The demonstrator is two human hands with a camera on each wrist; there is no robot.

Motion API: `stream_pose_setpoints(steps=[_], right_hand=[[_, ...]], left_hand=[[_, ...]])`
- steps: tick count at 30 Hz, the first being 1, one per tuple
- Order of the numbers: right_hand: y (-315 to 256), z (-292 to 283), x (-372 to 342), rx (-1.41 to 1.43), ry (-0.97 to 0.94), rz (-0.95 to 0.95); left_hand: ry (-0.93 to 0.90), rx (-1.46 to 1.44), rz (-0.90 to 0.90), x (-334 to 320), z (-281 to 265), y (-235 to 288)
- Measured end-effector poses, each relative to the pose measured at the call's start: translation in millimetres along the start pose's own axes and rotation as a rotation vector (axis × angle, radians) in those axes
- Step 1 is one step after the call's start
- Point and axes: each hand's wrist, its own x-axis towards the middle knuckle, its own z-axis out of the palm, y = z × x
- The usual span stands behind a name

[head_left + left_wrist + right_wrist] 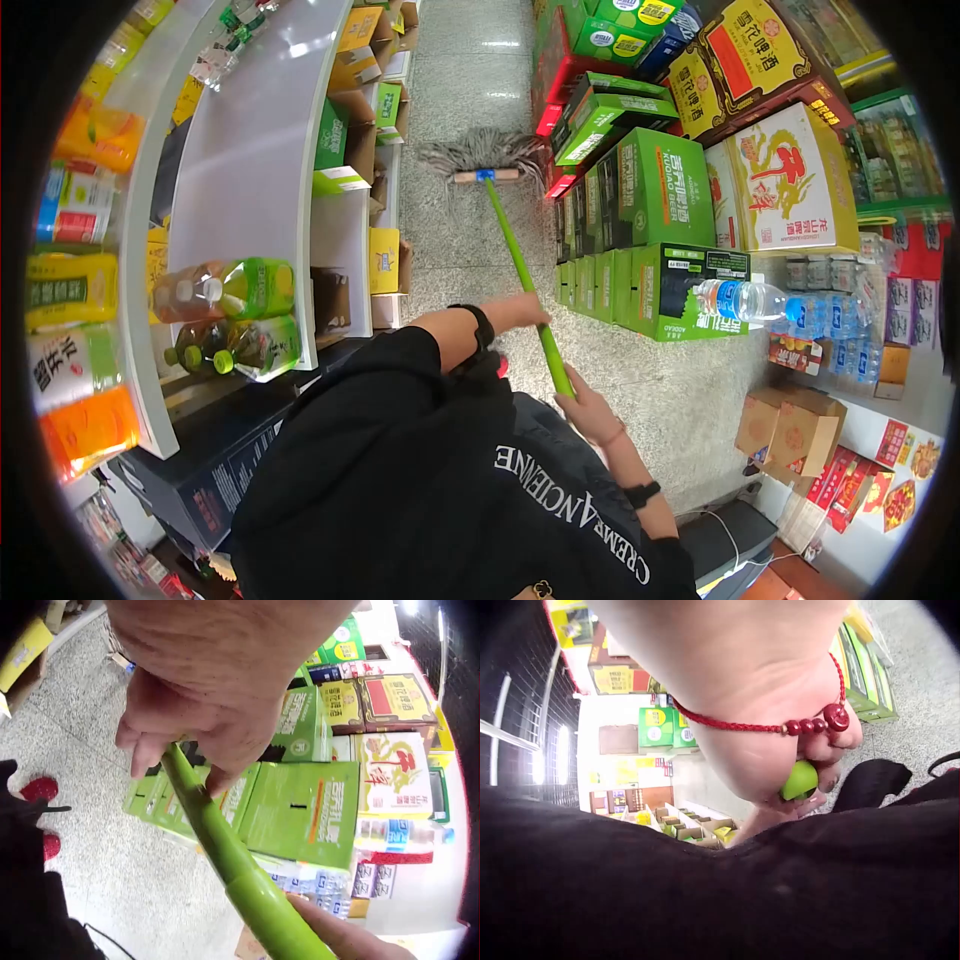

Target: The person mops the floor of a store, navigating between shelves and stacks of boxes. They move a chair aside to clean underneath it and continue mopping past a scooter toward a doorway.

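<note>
Your left hand [520, 311] and right hand [590, 405] grip one mop [517, 250], spaced along its green pole [556, 360].

Your left hand wraps the pole farther down; your right curls round its upper end, the rounded tip [801, 778] showing between your fingers. That spacing likely gives you leverage, the left guiding while the right anchors the end close to your body. The mop head [480, 150] rests well ahead of both hands, strands splayed on the floor [455, 250], probably so they cover more of the narrow aisle. A shelf [250, 150] stands left of your hands and cartons [665, 185] stack up to their right, seemingly lined along the side to leave you a passage.
</note>
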Motion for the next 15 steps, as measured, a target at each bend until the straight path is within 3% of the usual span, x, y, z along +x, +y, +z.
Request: stream_pose_setpoints(steps=[2,3,5,8,11,12,15], right_hand=[[14,-9,-24,-0.053,0.098,-0.147],[29,35,-35,0.023,0.054,-0.215],[61,27,-59,0.164,-0.015,-0.107],[101,19,-94,0.176,0.070,-0.146],[73,0,-107,0.119,0.105,-0.107],[72,-1,-103,0.074,0.188,-0.262],[52,-14,-89,0.015,0.192,-0.213]], left_hand=[[-0.132,-0.034,0.142,-17,3,23],[-0.205,-0.005,0.110,-70,6,-3],[-0.281,0.011,0.087,-65,23,14],[-0.398,-0.035,0.043,-39,74,19],[-0.459,-0.021,0.061,-37,58,46],[-0.438,0.005,0.064,-36,53,53],[-0.382,-0.003,0.054,-20,40,47]])
